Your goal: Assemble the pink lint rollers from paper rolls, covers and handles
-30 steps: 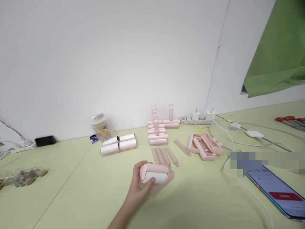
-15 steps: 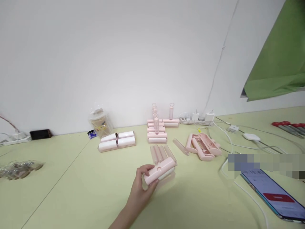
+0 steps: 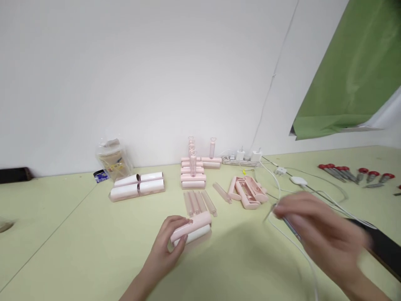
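My left hand is wrapped round a lint roller head, a pink shell over a white roll, tilted just above or on the table. Its thumb presses the front side. My right hand, smeared by motion, has its fingers pinched together at the right. A thin pointed piece sticks out of that pinch, too blurred to name. A bluish edge shows under the fingers. Beyond the left hand lie several translucent pink tubes. Further back stand lint rollers in a row, some with upright clear handles.
Pink plastic shells lie right of the tubes. White rolls sit at the left, by a plastic bag. A power strip, a white cable, red-handled tools and a dark object are on the right.
My right hand has come into view at the right. The view has turned rightward, so things sit further left. The lint roller head stays in my left hand, its white roll now showing more.
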The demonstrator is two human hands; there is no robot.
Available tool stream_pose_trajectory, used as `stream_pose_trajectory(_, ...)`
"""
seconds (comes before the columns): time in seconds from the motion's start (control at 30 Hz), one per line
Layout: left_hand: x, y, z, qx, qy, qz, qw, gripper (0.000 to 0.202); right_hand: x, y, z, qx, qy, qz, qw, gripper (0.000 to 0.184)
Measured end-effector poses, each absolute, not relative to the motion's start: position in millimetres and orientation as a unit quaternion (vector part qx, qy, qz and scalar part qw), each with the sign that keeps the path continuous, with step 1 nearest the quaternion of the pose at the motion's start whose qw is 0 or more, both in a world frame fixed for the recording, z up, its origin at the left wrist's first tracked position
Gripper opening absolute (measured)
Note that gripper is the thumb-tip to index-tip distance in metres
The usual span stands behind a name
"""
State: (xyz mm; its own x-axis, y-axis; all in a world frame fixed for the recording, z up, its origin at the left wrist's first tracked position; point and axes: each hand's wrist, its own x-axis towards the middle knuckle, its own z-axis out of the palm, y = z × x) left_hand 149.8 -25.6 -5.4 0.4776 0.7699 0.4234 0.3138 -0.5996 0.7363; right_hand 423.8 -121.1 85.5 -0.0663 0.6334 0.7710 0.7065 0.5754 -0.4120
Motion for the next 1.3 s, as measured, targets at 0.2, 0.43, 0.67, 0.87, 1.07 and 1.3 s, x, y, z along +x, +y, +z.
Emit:
stream_pose_trajectory(0.2,148.7,-25.1,-14.5,0.823,0.314,0.344,0.325,0.029,448.9,-46.8,58.5,-0.596,-0.742,0.023,0.306,0.021)
stream_pose_trajectory(0.43,148.7,-17.2,-16.6,0.815,0.300,0.312,0.385,0.023,455.5,17.5,42.7,-0.670,-0.707,0.013,0.224,0.018)
stream_pose_trajectory(0.67,153.9,-32.5,-18.9,0.777,0.305,0.312,0.454,0.036,423.5,35.8,30.9,-0.672,-0.709,0.061,0.207,0.016)
stream_pose_trajectory(0.87,156.7,-33.9,-17.8,0.774,0.280,0.311,0.476,0.031,391.2,-15.6,61.5,-0.576,-0.739,0.201,0.286,0.028)
stream_pose_trajectory(1.07,157.5,-32.4,-17.6,0.767,0.275,0.320,0.483,0.031,352.8,-60.3,66.1,-0.478,-0.729,0.356,0.336,0.032)
stream_pose_trajectory(1.3,157.0,-34.7,-13.1,0.766,0.275,0.311,0.491,0.032,354.4,-58.6,76.5,-0.467,-0.760,0.337,0.303,0.027)
